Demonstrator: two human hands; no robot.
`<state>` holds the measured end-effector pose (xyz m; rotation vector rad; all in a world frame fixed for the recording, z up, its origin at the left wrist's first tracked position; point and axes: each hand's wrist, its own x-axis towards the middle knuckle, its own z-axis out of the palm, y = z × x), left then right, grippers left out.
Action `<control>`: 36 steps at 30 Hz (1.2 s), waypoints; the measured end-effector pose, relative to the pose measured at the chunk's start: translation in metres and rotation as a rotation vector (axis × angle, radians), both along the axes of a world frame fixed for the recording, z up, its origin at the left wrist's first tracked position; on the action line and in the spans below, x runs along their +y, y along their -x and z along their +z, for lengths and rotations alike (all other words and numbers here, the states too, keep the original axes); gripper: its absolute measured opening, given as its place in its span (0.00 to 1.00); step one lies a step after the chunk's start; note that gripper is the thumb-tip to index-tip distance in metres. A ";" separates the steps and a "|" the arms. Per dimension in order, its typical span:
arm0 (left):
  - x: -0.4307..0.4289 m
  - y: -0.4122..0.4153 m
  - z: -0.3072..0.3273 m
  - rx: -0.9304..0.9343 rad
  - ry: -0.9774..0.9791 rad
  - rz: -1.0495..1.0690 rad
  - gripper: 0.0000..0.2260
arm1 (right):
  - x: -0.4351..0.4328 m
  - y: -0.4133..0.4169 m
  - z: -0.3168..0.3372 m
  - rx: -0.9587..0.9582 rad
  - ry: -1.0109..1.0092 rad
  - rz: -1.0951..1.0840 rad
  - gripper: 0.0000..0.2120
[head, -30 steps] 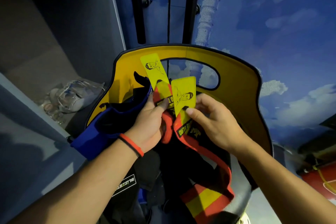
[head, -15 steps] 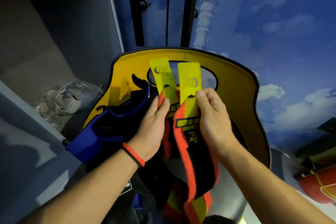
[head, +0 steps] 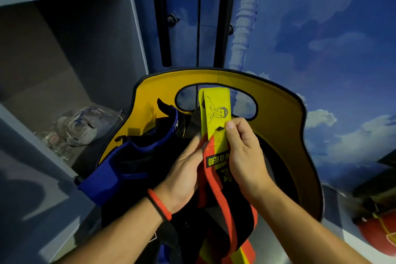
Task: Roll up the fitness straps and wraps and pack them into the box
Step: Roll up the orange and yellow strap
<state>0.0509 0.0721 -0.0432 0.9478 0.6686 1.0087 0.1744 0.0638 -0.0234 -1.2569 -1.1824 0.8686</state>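
Observation:
Two red-and-black wrist wraps [head: 216,188] with yellow end tabs [head: 216,109] are held upright over a yellow fabric box [head: 278,126] with a handle cut-out. The tabs lie stacked one on the other. My right hand [head: 244,156] grips them from the right, thumb on the front tab. From the left, my left hand [head: 182,178] holds the wraps at their edge, with its fingertips hidden behind them. The wraps' tails hang down toward me. A blue-and-black wrap [head: 111,176] drapes over the box's left rim, with more dark straps inside.
A grey shelf unit stands at the left, with a clear plastic bag [head: 79,126] on the shelf beside the box. Blue cabinet doors with long black handles [head: 165,28] rise behind the box. A red object [head: 377,233] lies at the lower right.
The two yellow tabs, held apart side by side before, have been brought together and now overlap. Both hands moved closer, and the wraps sit higher against the box's handle cut-out.

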 end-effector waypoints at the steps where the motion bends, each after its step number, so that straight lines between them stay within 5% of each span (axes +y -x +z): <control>1: 0.000 -0.001 -0.002 0.003 -0.006 0.001 0.19 | 0.000 0.000 0.001 0.011 0.005 0.003 0.14; 14: 0.000 0.002 -0.005 0.091 -0.009 0.030 0.17 | 0.000 0.003 0.001 -0.038 0.044 -0.110 0.12; 26: -0.006 -0.008 0.001 -0.011 0.042 -0.023 0.21 | 0.003 0.016 -0.006 -0.051 0.018 -0.253 0.11; 36: 0.001 -0.006 -0.022 0.230 -0.092 0.083 0.28 | 0.007 0.008 -0.006 -0.043 0.038 -0.203 0.08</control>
